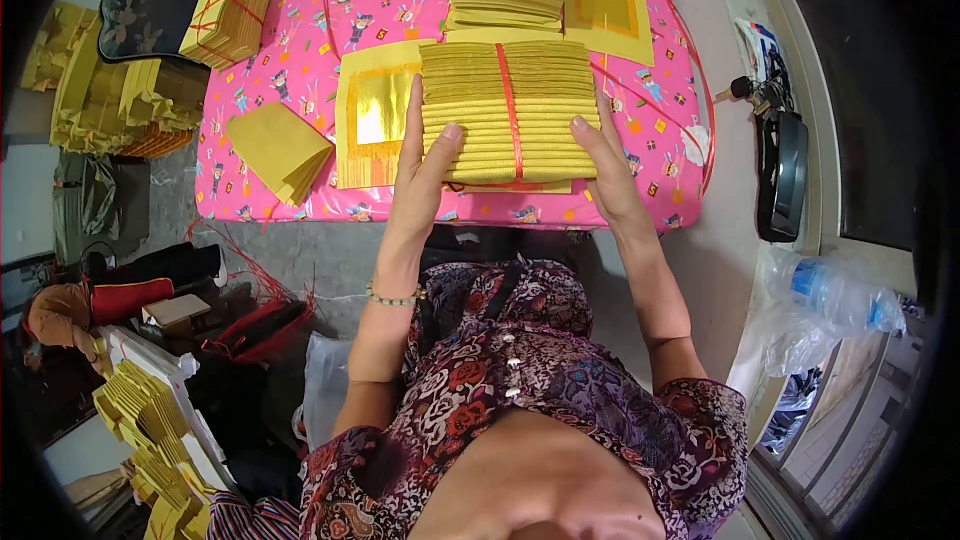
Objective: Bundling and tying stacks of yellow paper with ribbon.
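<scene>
Both hands, left [420, 165] and right [603, 165], clasp the tied yellow paper bundle [508, 110] between them.

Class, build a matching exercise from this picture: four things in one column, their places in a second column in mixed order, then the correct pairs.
Things
1. tied yellow paper bundle
2. gold-foil sheet
3. plastic bottle
4. bead bracelet

Places
A. on the left wrist
B. by the window frame, far right
C. between the left hand and right hand
D. flat on the pink cloth, left of the bundle

Pairs: 1-C, 2-D, 3-B, 4-A
</scene>
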